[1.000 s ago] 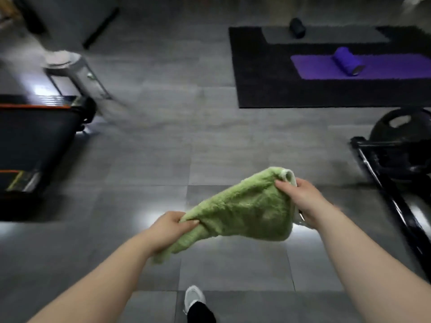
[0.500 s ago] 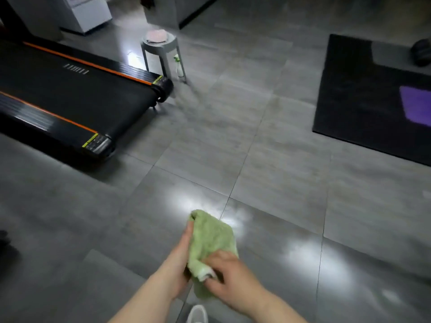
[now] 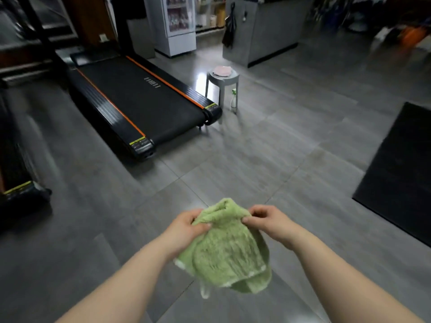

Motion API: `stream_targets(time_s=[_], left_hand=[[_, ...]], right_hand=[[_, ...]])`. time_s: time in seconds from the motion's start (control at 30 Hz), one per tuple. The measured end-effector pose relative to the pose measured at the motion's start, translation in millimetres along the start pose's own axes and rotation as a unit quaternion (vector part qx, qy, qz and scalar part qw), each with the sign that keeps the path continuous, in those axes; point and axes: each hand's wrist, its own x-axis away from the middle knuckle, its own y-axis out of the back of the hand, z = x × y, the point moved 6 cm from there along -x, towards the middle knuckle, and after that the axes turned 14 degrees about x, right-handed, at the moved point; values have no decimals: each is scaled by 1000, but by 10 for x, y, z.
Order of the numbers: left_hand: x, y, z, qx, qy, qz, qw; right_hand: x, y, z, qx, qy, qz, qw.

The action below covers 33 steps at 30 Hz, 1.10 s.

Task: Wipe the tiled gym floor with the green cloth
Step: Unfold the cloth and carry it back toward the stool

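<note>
Green cloth [image 3: 227, 250], grey tiled floor [image 3: 268, 159], black treadmill [image 3: 144, 103] with orange stripes

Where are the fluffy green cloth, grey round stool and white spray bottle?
fluffy green cloth [image 3: 228, 255], head view, hanging middle.
grey round stool [image 3: 221, 80], head view, seat's front rim.
white spray bottle [image 3: 233, 102], head view, body.

A fluffy, matt green terry cloth [image 3: 229, 250] with pale edging. Grey floor tiles [image 3: 268, 145], smooth and semi-glossy, reflecting light. A treadmill [image 3: 140, 103] with a matt black belt and glossy black rails.
</note>
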Motion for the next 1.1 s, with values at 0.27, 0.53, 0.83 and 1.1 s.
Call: stream_targets(time_s=[0.27,0.53,0.83,1.1], left_hand=[[-923,-69,-455,-26,70,60,995],[-2638,197,-1488,-37,15,53,998],[-4461,166,-2031,-48,35,18,998],[-6444,-298,-2728,47,13,-71,996]], right_hand=[[-811,882,314,-45,44,-92,994],[-2267,1632,791,-102,2,14,995],[-3649,3042,745,-151,-14,-166,974],[-5224,4481,484,-136,-15,-173,975]])
